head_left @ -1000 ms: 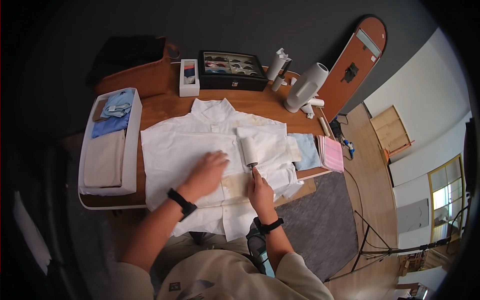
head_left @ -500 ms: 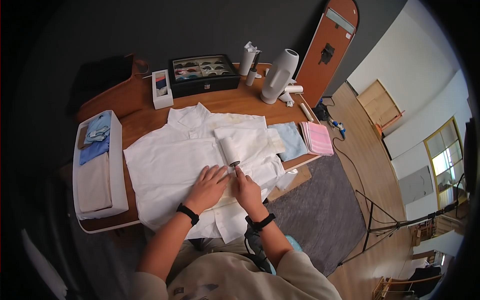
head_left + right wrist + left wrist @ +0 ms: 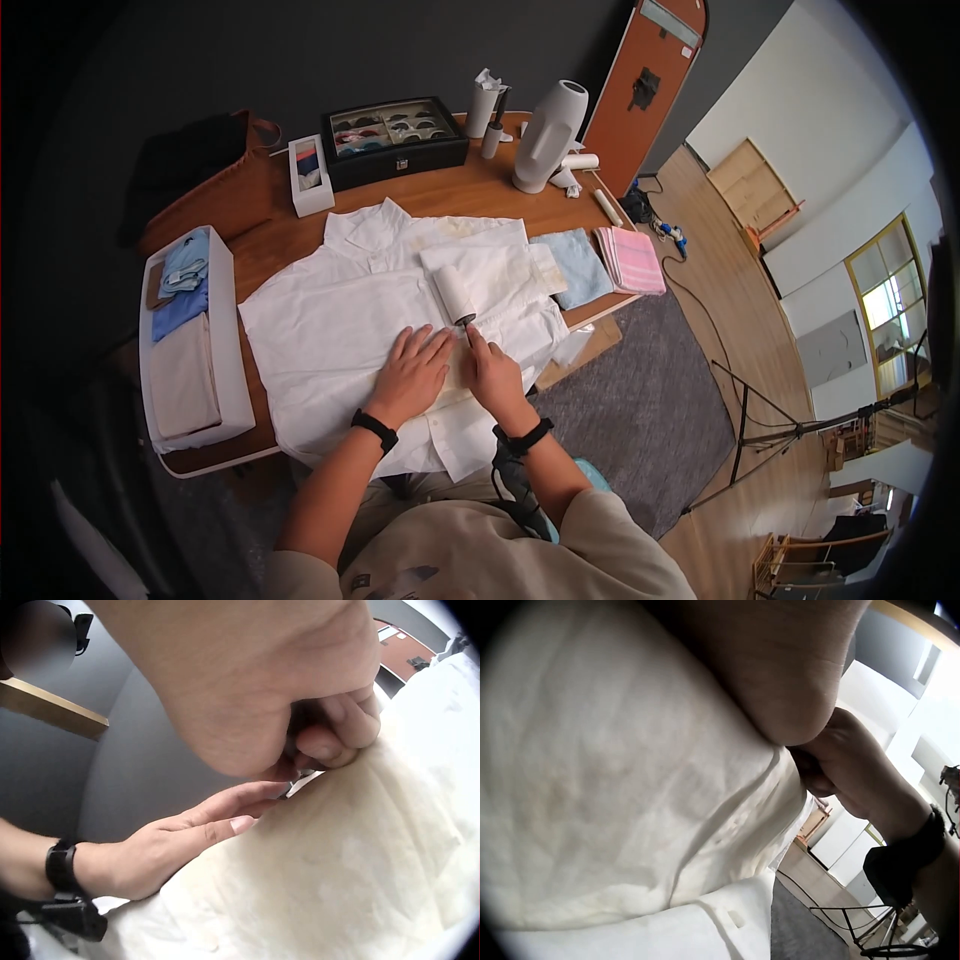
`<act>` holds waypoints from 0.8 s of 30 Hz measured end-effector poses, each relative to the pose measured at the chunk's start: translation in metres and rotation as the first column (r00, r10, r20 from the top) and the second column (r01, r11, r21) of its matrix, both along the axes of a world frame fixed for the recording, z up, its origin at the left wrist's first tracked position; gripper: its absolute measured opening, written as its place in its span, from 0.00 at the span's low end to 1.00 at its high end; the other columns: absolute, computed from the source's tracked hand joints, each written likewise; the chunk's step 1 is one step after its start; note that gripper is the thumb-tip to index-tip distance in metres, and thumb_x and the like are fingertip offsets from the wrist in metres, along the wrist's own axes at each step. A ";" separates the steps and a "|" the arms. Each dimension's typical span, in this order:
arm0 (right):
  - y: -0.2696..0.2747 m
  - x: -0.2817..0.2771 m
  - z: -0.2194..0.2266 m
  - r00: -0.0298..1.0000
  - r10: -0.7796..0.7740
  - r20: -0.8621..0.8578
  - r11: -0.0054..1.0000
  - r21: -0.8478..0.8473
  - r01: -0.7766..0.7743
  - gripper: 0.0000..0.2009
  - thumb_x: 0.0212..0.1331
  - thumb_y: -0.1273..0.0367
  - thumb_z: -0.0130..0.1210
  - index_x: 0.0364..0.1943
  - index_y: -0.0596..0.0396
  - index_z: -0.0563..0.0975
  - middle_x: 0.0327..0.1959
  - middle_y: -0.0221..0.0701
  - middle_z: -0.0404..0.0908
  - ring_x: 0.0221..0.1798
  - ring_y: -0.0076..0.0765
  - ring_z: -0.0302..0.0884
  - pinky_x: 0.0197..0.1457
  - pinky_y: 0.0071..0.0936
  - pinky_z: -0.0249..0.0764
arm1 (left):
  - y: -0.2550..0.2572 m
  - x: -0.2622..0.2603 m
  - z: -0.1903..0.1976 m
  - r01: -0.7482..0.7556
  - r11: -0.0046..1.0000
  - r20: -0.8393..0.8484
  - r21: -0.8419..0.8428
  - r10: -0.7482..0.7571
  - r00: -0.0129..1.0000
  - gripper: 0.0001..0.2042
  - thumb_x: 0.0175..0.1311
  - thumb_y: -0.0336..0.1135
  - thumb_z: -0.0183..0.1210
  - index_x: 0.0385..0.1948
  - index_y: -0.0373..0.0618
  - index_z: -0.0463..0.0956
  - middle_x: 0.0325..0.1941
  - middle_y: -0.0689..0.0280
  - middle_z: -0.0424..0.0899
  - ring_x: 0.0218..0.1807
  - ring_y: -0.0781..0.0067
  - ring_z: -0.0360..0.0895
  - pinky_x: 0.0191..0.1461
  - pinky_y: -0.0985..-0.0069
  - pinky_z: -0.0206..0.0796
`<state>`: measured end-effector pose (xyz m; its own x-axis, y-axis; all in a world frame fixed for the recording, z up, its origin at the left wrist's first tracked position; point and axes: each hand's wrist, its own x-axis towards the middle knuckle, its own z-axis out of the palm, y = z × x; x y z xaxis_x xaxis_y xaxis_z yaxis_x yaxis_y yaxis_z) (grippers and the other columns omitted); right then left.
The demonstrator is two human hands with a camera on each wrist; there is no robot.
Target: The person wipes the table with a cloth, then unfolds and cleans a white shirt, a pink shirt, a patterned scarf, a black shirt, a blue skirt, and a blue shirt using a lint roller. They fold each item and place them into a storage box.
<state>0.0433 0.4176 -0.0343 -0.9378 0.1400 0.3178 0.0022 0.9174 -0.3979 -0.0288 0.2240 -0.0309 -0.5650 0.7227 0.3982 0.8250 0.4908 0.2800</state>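
Two hands are working side by side on the white shirt (image 3: 340, 330), which is lying spread flat across the wooden table (image 3: 480, 195), collar away from us. Our left hand (image 3: 410, 372) is pressing the cloth with straight, flat fingers. Our right hand (image 3: 493, 375) is curling its fingers round the dark handle of a lint roller (image 3: 455, 295), whose white cylinder is resting on the shirt's right half. The fabric is looking soft and creased, faintly yellowed in patches. Just beyond the shirt, folded blue (image 3: 578, 265) and pink striped cloths (image 3: 632, 260) are lying.
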 end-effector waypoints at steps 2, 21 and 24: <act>-0.001 0.000 0.002 1.000 -0.010 0.008 1.000 -0.010 0.010 0.27 0.69 0.69 0.60 0.73 0.51 0.74 0.32 0.46 0.84 0.31 0.58 0.85 0.35 0.50 0.81 | 0.000 0.000 0.002 0.008 1.000 -0.013 -0.008 -0.008 1.000 0.23 0.74 0.38 0.59 0.69 0.44 0.77 0.79 0.62 0.74 0.80 0.54 0.66 0.85 0.48 0.53; 0.042 -0.004 0.007 0.990 -0.144 -0.013 0.989 0.023 0.144 0.25 0.71 0.67 0.59 0.72 0.49 0.76 0.32 0.46 0.85 0.31 0.58 0.86 0.34 0.52 0.81 | -0.001 -0.001 0.006 0.011 1.000 0.050 -0.001 -0.011 0.999 0.24 0.75 0.37 0.58 0.71 0.45 0.76 0.78 0.66 0.75 0.79 0.54 0.66 0.85 0.50 0.52; 0.062 -0.004 0.010 0.975 -0.216 0.046 0.976 0.026 0.215 0.23 0.73 0.68 0.58 0.71 0.48 0.76 0.36 0.49 0.87 0.35 0.61 0.87 0.39 0.53 0.82 | -0.002 -0.001 0.007 0.011 1.000 0.048 0.000 -0.011 0.999 0.24 0.75 0.37 0.58 0.71 0.45 0.77 0.78 0.66 0.75 0.79 0.54 0.67 0.85 0.50 0.52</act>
